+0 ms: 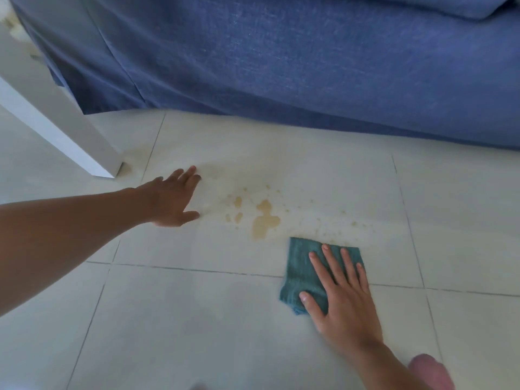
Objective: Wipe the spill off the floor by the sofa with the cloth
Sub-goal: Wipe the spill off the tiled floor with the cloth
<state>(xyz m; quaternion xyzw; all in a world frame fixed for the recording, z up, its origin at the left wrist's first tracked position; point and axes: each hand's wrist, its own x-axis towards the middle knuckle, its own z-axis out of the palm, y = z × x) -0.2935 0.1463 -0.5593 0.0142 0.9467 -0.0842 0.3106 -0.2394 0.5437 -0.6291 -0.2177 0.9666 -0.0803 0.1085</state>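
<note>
One folded cloth [306, 271], long axis toward sofa [281, 52]

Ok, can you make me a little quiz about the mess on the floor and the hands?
1. True or false: the teal cloth already covers the biggest brown puddle.
2. Which hand presses the cloth flat?
3. The blue sofa is: A) beyond the spill, B) under the cloth.

Key:
1. False; the cloth lies just beside it.
2. The right hand; the left hand rests on the bare floor tile.
3. A.
</note>
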